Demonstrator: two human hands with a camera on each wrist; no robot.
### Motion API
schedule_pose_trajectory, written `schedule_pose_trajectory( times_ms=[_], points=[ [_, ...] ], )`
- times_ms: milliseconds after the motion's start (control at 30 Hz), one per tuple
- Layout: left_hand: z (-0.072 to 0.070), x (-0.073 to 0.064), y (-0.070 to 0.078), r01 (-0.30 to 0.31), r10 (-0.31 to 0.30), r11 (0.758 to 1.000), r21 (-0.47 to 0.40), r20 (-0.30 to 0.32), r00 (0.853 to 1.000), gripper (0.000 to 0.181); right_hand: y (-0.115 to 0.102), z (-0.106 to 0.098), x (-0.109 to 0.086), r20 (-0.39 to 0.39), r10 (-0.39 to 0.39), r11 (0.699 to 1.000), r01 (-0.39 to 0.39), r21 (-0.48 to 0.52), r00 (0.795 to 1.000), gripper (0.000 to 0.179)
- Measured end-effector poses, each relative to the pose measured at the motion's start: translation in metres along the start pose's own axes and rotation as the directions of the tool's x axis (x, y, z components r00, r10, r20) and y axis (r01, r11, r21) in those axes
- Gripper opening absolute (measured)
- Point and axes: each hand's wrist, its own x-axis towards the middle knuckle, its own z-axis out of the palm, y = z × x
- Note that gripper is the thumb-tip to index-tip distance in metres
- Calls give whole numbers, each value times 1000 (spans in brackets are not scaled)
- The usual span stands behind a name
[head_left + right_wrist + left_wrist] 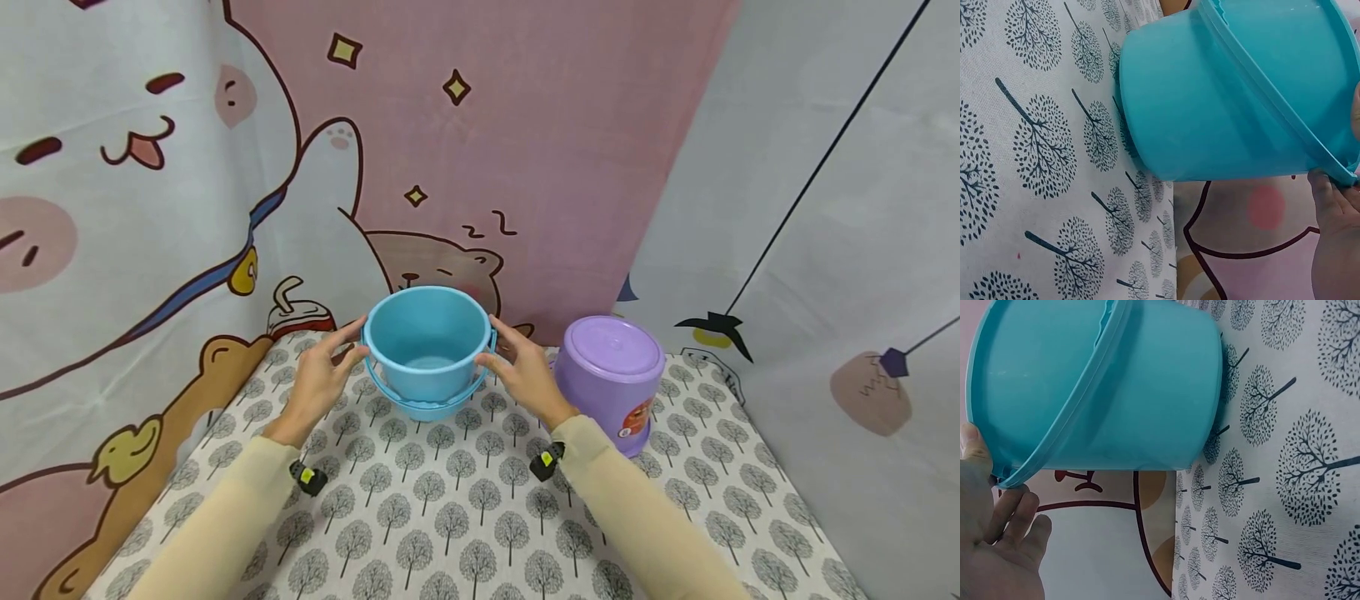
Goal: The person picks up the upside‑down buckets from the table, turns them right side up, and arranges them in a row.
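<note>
A light blue plastic bucket (429, 382) stands upright near the back of the table, its mouth facing up. Its handle (427, 403) hangs down across the front. My left hand (315, 379) grips the left side of the rim, thumb at the front and fingers behind. On the opposite side my right hand (531, 375) holds the rim in the same way. In the left wrist view, the fingers (1019, 519) sit by the handle's joint at the rim. The right wrist view has the bucket (1210, 106) base close to the tablecloth.
To the right of my right hand stands a purple bucket (609, 379), upside down with a round orange sticker on its side. A white cloth (450, 521) printed with grey trees covers the table. Behind it hangs a cartoon-patterned curtain (555, 167).
</note>
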Motion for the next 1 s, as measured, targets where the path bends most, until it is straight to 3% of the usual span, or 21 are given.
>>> schedule_pose_trajectory(
  times_ms=[333, 500, 667, 800, 1000],
  points=[
    [1, -2, -7, 31, -33, 999, 42, 54, 998, 62, 4, 5, -1, 9, 33, 999, -33, -19, 999, 87],
    [-1, -4, -7, 45, -50, 997, 56, 86, 995, 61, 7, 6, -3, 58, 29, 1000, -30, 10, 998, 90],
    [-2, -7, -5, 66, -76, 994, 90, 110, 991, 61, 8, 2, -11, 98, 31, 999, -28, -30, 995, 95],
    [-1, -9, -1, 24, -33, 994, 109, 87, 996, 59, 4, -5, -20, 104, 37, 997, -30, -66, 994, 93],
    [1, -16, 14, -58, 61, 987, 148, -16, 998, 55, -2, -23, -43, 85, 28, 987, -15, -158, 996, 83]
  ],
)
